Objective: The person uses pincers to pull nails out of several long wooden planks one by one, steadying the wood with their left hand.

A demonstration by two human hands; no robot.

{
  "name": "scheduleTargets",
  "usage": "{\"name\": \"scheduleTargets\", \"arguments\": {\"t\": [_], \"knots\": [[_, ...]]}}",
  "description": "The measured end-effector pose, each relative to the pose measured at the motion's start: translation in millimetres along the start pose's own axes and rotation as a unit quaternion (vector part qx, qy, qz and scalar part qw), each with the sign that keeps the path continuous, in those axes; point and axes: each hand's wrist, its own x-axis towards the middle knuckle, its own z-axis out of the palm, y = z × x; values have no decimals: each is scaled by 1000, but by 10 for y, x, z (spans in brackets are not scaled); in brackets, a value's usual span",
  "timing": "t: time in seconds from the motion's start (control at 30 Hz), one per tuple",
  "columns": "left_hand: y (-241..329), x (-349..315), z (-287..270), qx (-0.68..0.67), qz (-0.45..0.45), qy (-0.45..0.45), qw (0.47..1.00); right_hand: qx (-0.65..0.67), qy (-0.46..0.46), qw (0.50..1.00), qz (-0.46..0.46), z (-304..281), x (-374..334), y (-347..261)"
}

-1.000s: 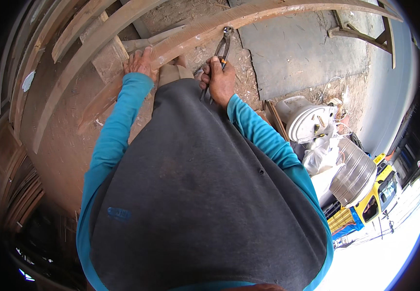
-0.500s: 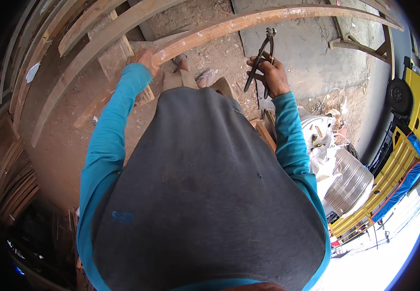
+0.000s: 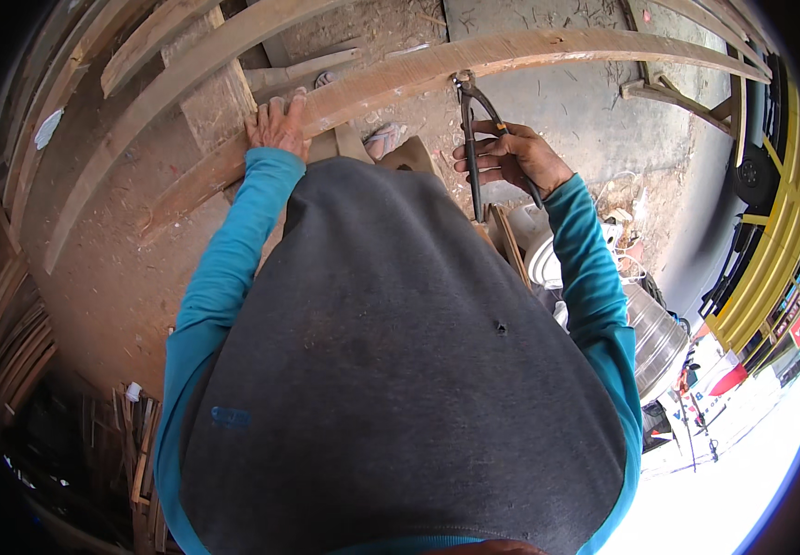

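Right hand [image 3: 511,157]: upper centre-right of the frame, fingers curled round the two long dark handles of a pair of pincers [image 3: 470,139], held firmly. The pincers' head sits at the top centre, touching the underside edge of a long curved wooden plank [image 3: 548,46].

Left hand [image 3: 277,125]: upper centre-left, palm down and fingers spread flat on the lower left stretch of the same plank; it grips nothing.

Sleeves: teal, both arms; a dark grey garment fills the middle and lower frame.

Surface: the plank arcs from left of centre across the top to the upper right. More curved wooden slats [image 3: 169,83] lie beside it at upper left. Beneath them, bare concrete floor [image 3: 557,102], dusty and strewn with wood scraps.

Surroundings: a stack of thin wood strips [image 3: 2,333] along the left edge; a white bucket [image 3: 543,254] and a metal vessel [image 3: 654,338] at right; yellow framework [image 3: 770,240] at far right, bright daylight below it.
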Motion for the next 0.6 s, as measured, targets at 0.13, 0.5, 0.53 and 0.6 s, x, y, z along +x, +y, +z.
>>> {"name": "scheduleTargets", "arguments": {"t": [0.13,0.5,0.53,0.6], "knots": [[18,-27,66,-7,4,33,999,81,-50,994,50,-4,48,7],[-191,533,-263,-83,-18,-174,981,-210,356,866,-280,880,1569,1309],[-162,539,-354,-71,-20,-204,976,-206,358,865,-284,916,1414,1218],[-145,388,-387,-60,-34,-202,977,-7,262,930,-258,912,977,997]]}}
